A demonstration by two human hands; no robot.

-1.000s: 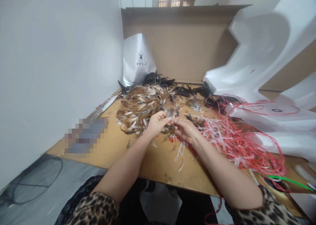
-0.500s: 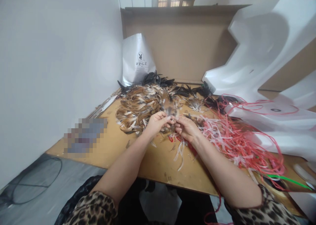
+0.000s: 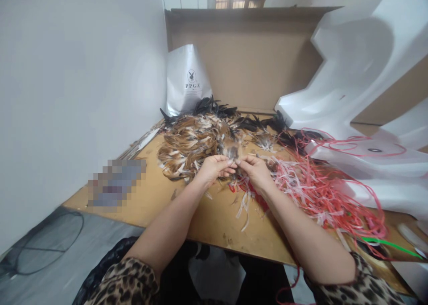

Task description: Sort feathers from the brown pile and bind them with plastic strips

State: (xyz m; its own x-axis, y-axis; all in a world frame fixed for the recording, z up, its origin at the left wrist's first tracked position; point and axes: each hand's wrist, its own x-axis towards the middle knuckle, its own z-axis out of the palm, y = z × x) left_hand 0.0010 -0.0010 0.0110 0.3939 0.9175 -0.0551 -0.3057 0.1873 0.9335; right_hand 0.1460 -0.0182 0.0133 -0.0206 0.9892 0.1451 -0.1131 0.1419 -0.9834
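Observation:
My left hand (image 3: pixel 216 168) and my right hand (image 3: pixel 256 170) meet over the middle of the table, thumbs and forefingers pinched. Between them they hold a small brown and grey feather bunch (image 3: pixel 230 149) by its lower end; its fluffy part points away from me. Just behind and to the left lies a large pile of brown and white feathers (image 3: pixel 187 140), with black feathers (image 3: pixel 209 105) along its back. Close to my right wrist is a tangle of red and pale ribbon strips (image 3: pixel 314 189). A few pale strips (image 3: pixel 245 209) hang or lie below my hands.
A white bag (image 3: pixel 187 80) stands at the back left against a cardboard panel (image 3: pixel 254 59). White foam pieces (image 3: pixel 347 73) rise on the right. A pixelated flat item (image 3: pixel 117 183) lies at the table's left. A green strip (image 3: pixel 391 241) lies near the right edge.
My fingertips have shifted slightly, with the right hand turned more palm-down. The feather bunch between them, blurred before, now shows more clearly. The piles look unchanged.

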